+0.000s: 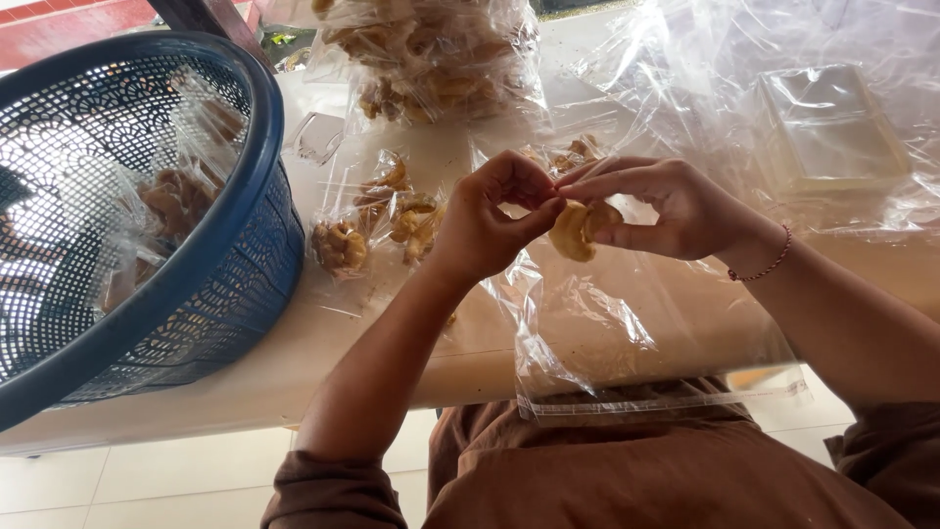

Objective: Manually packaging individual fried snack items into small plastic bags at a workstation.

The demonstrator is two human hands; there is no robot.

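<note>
Both hands are up over the near edge of the table (294,362), meeting above a clear plastic bag (597,333) that droops off that edge toward the person's lap. The right hand (676,211) has its fingers pressed around a curled, golden fried snack (578,230), pinching it from the right side, while the left hand (490,220) has thumb and forefinger pinched together right against the snack's left end, seemingly on the thin plastic there, though I cannot tell for sure. A red bead bracelet (769,264) sits on the right wrist. Just left of the hands, a few small sealed packets of the same snack (377,225) lie on the table. At the left edge, a blue plastic basket (245,255) holds more filled packets. A heap of bagged snacks (431,59) sits at the far edge, and loose clear plastic sheeting (783,108) covers the far right corner.
</note>
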